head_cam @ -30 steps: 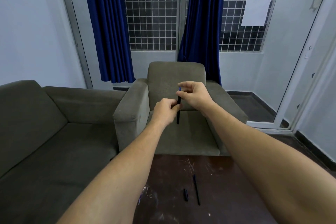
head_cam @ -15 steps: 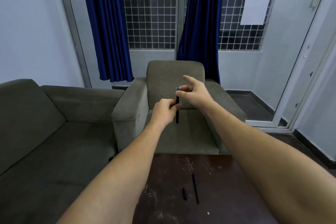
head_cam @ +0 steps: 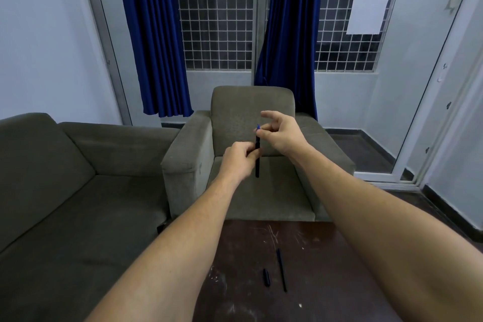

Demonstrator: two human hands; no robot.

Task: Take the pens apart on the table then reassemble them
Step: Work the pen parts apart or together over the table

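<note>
I hold a dark pen (head_cam: 257, 165) upright in front of me, above the far edge of the table. My left hand (head_cam: 239, 158) grips its barrel around the middle. My right hand (head_cam: 281, 132) pinches the pen's blue top end (head_cam: 258, 127) between thumb and a finger, its other fingers spread. On the dark wooden table (head_cam: 313, 282) below lie a short black pen cap (head_cam: 266, 277) and, just right of it, a long thin dark pen part (head_cam: 281, 269).
A grey armchair (head_cam: 251, 112) stands right behind the table. A grey sofa (head_cam: 65, 191) fills the left. Blue curtains (head_cam: 154, 34) and a grilled window are at the back, a glass door (head_cam: 431, 112) at the right.
My right hand's fingers have spread out from a closed grip, leaving a pinch on the pen's top. The view has shifted slightly; the parts on the table have not moved.
</note>
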